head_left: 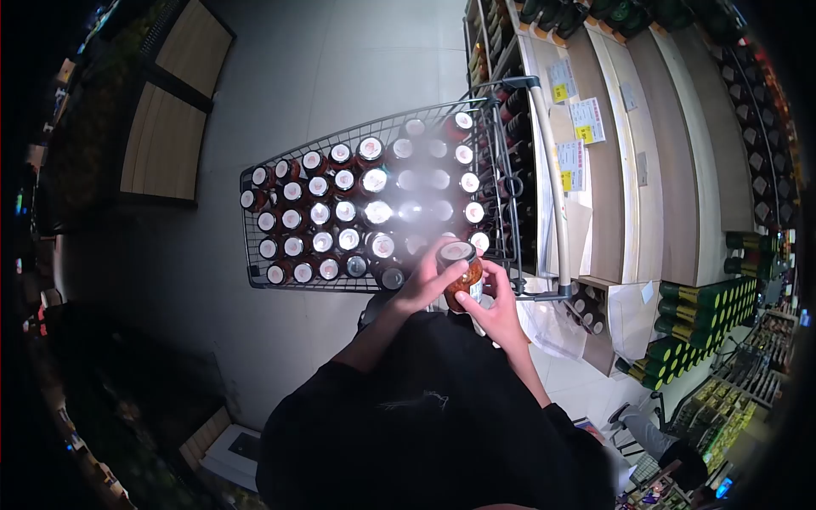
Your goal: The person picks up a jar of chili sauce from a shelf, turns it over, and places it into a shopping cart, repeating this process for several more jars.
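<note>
A glass jar [461, 276] with a round white-topped lid and reddish-brown contents is held upright in front of my body, at the near edge of the shopping cart [259, 286]. My left hand [427, 279] wraps its left side, the thumb lying across the front near the lid. From the right, my right hand [495, 308] grips the lower part, its thumb on the front of the glass. Rows of similar lidded jars [319, 213] stand in the cart, beyond my hands. Bright haze blurs several of them near the middle.
The cart's handle [552, 187] is on the right, beside wooden shelves [676, 153] with price tags [586, 120]. Green bottles [697, 310] stand lower right. A wooden display stand [161, 144] is at left. Another person [654, 438] is at far lower right. Tiled floor [357, 55] surrounds the cart.
</note>
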Action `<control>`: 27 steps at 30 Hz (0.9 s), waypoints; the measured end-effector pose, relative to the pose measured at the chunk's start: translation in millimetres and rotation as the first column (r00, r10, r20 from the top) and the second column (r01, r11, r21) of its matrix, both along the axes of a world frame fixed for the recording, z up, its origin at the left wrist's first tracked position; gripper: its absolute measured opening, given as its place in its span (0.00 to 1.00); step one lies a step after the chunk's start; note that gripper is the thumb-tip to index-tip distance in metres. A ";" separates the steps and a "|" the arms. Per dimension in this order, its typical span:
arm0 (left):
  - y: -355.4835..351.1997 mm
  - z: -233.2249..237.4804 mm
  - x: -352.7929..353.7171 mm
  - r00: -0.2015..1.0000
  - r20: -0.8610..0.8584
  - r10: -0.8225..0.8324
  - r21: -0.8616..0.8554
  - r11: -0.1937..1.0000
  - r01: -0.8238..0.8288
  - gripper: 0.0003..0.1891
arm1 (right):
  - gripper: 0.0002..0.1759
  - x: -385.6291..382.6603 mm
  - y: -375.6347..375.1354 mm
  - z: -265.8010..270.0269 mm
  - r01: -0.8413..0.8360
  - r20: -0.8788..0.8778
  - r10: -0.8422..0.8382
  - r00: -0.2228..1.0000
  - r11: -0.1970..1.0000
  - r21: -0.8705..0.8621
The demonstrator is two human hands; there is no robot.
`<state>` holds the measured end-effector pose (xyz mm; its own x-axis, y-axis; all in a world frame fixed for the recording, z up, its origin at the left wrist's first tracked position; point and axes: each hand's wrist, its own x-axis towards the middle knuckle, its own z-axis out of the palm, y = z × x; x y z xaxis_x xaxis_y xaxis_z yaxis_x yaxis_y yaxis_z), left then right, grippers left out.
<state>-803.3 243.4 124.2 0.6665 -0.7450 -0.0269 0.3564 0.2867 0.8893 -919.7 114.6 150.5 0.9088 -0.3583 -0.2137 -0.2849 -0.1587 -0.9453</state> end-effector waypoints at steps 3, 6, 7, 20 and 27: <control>13.4 -2.5 22.9 0.998 0.067 0.010 0.111 0.994 -0.017 0.18 | 0.41 33.4 10.7 9.9 -0.008 -0.086 0.009 0.996 1.000 0.008; 20.4 12.8 50.0 0.996 0.020 -0.087 0.044 0.995 0.086 0.22 | 0.39 56.3 25.9 12.2 0.054 -0.018 -0.054 0.998 0.998 -0.034; 22.9 15.3 58.2 0.995 0.009 -0.094 0.043 0.995 0.094 0.22 | 0.39 63.5 30.0 15.1 0.060 -0.029 -0.061 0.998 0.998 -0.034; 31.5 20.3 98.2 0.928 0.283 -0.241 0.391 0.913 0.118 0.35 | 0.28 126.9 8.3 17.2 -0.092 -0.136 0.060 0.989 0.966 -0.240; 31.5 5.0 192.3 0.818 0.572 0.063 0.462 0.800 -0.384 0.23 | 0.27 182.9 -15.6 19.6 -0.066 -0.021 0.063 0.998 0.985 -0.158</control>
